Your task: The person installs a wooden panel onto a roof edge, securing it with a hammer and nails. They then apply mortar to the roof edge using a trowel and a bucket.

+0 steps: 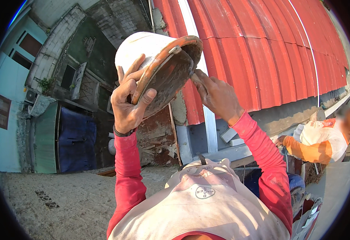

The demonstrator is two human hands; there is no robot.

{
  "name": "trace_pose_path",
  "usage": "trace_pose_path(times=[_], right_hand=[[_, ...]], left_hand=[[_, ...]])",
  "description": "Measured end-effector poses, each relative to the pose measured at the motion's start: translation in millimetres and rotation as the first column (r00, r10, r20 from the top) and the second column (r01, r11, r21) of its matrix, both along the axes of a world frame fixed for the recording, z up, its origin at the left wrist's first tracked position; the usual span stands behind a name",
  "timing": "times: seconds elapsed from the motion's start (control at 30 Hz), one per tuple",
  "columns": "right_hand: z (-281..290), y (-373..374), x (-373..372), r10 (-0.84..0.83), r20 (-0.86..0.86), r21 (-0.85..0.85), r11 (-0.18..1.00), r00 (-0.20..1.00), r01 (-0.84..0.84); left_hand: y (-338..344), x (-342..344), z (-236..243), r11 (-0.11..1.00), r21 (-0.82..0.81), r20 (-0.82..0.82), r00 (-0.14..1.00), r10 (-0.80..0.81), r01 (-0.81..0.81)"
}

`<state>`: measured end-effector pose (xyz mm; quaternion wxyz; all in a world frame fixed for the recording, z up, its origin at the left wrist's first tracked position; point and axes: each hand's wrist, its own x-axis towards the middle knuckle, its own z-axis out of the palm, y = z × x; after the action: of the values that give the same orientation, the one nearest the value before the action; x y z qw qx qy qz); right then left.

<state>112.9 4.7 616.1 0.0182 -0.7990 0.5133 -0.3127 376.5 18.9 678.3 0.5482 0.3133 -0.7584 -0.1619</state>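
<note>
A tilted, mortar-stained bucket is raised in front of me, its white outside to the left and its dirty orange rim and dark inside toward me. My left hand grips it by the rim, thumb inside and fingers against the outer wall. At the right side of the mouth, my right hand is closed around the short handle of a trowel. Its thin metal neck reaches into the bucket; the blade is hard to make out against the dark inside.
A red corrugated roof with pale metal strips spreads ahead and right. At the right, another person with orange sleeves is beside the wall. Below left lies rough ground, with a blue tarp hanging beyond. Debris lies under the bucket.
</note>
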Motion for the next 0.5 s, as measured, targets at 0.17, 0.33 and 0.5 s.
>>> trace_pose_path(times=[0.17,0.33,0.5], right_hand=[[7,-21,-5,0.158,0.514,0.468,0.772,0.843,-0.43],[-39,-25,8,-0.324,0.759,0.647,0.275,0.565,-0.711],[-87,-38,43,-0.693,0.646,0.422,-0.028,0.322,-0.906]], left_hand=[[-30,13,26,0.969,0.084,0.12,0.963,-0.24,0.231],[-88,13,-20,0.918,0.254,-0.189,0.946,-0.262,0.305],[-104,23,-119,0.827,0.547,-0.474,0.862,0.18,0.128]])
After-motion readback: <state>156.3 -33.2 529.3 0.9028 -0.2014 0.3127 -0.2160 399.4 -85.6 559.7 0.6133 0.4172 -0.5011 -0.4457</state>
